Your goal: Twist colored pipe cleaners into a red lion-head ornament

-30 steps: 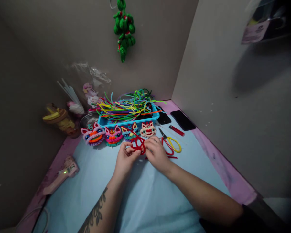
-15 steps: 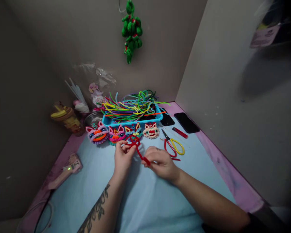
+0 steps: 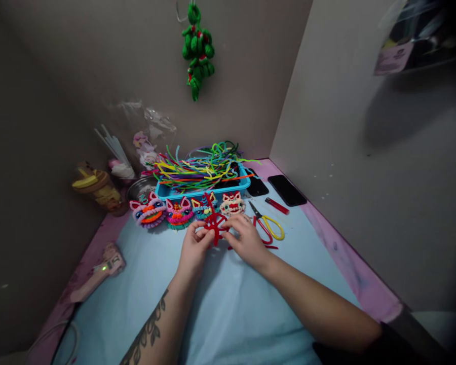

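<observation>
A red pipe-cleaner frame (image 3: pixel 216 226), round with crossing strips, is held up above the light blue cloth (image 3: pixel 228 304). My left hand (image 3: pixel 195 246) pinches its left edge between thumb and fingers. On the other side my right hand (image 3: pixel 246 241) has thumb and fingers closed on its right edge. One red strip sticks up from the frame, in front of the blue lion head (image 3: pixel 202 209). Loose red pieces (image 3: pixel 271 247) lie beside my right hand, near the scissors (image 3: pixel 268 223) with red and yellow handles.
Behind stands a blue basket (image 3: pixel 203 194) of colourful pipe cleaners. Purple (image 3: pixel 149 210), pink (image 3: pixel 179 213) and cream (image 3: pixel 232 204) lion heads sit before it. Two phones (image 3: pixel 287 190) and a red lighter (image 3: pixel 277 205) lie right; a pink glue gun (image 3: pixel 101 271) lies left.
My right hand has moved up and left to the frame's right edge. The red strip that hung down toward it now points upward. The whole view has shifted slightly.
</observation>
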Action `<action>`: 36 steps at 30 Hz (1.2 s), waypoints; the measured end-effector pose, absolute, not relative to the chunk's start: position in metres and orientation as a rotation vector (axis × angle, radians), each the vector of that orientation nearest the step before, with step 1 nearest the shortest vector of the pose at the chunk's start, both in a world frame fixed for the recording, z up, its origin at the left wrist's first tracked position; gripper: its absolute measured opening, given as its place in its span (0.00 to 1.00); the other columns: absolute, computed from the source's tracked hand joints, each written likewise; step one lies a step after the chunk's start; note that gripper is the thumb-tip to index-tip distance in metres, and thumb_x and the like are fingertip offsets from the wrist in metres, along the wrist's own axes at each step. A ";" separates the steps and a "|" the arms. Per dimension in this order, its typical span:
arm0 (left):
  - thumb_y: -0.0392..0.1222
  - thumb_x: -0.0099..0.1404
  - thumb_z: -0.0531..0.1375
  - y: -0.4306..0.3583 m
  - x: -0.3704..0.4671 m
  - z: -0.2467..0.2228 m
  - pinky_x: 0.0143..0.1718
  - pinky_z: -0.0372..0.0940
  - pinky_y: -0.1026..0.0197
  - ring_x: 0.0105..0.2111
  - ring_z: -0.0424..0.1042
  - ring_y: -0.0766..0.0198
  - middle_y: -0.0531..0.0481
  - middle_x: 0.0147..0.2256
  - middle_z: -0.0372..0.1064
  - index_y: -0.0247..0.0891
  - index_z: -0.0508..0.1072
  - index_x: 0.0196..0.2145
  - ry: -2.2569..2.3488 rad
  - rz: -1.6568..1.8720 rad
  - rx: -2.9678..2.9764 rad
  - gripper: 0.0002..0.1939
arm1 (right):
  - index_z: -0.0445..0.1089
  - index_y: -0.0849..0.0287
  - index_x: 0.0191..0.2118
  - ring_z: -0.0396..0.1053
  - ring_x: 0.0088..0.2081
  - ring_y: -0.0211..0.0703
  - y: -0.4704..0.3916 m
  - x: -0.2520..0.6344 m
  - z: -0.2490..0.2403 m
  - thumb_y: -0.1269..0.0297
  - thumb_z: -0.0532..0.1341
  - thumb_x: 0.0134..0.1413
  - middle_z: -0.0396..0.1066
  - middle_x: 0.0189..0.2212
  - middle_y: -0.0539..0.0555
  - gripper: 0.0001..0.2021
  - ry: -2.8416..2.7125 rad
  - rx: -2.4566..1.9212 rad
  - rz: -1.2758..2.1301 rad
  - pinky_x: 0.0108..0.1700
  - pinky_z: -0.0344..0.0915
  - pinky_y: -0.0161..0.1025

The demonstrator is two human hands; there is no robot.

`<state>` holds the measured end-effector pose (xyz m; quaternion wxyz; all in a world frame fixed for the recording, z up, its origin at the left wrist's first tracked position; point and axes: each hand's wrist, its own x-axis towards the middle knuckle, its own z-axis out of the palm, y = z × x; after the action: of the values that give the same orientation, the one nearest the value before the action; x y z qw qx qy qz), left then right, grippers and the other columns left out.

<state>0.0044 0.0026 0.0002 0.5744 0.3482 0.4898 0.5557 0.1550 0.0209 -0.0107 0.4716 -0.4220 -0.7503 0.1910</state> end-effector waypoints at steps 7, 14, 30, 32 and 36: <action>0.44 0.45 0.67 0.001 0.005 0.002 0.19 0.49 0.71 0.16 0.59 0.75 0.58 0.20 0.67 0.38 0.60 0.35 1.128 1.279 0.846 0.23 | 0.69 0.55 0.31 0.63 0.39 0.45 0.017 0.152 -0.006 0.71 0.58 0.51 0.68 0.32 0.53 0.04 -1.870 -1.017 0.432 0.44 0.61 0.45; 0.44 0.46 0.67 -0.001 0.006 0.005 0.19 0.50 0.71 0.15 0.57 0.76 0.61 0.19 0.63 0.38 0.61 0.34 1.116 1.299 0.809 0.22 | 0.68 0.56 0.29 0.62 0.37 0.44 0.015 0.153 -0.004 0.71 0.56 0.52 0.68 0.29 0.52 0.05 -1.914 -1.009 0.450 0.41 0.60 0.44; 0.41 0.50 0.65 -0.001 0.005 -0.005 0.26 0.58 0.69 0.21 0.64 0.73 0.59 0.22 0.64 0.40 0.59 0.36 1.072 1.310 0.931 0.20 | 0.63 0.56 0.24 0.62 0.34 0.43 0.013 0.150 -0.004 0.71 0.56 0.49 0.66 0.25 0.50 0.06 -1.811 -1.042 0.580 0.39 0.59 0.40; 0.41 0.49 0.65 -0.002 0.006 -0.003 0.26 0.58 0.69 0.21 0.64 0.72 0.59 0.22 0.64 0.40 0.60 0.36 1.080 1.313 0.931 0.20 | 0.63 0.56 0.23 0.62 0.34 0.43 0.012 0.149 -0.004 0.71 0.56 0.49 0.65 0.25 0.50 0.06 -1.799 -1.067 0.581 0.39 0.59 0.41; 0.43 0.47 0.67 -0.003 0.009 0.002 0.23 0.57 0.69 0.18 0.62 0.73 0.60 0.20 0.63 0.40 0.60 0.35 1.103 1.312 0.900 0.22 | 0.64 0.56 0.24 0.63 0.34 0.43 0.012 0.149 -0.004 0.70 0.57 0.48 0.65 0.26 0.50 0.05 -1.745 -1.084 0.579 0.40 0.60 0.41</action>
<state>0.0094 -0.0032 0.0017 0.5671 0.3828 0.4692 0.5583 0.1494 0.0122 -0.0042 0.4824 -0.4448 -0.7162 0.2377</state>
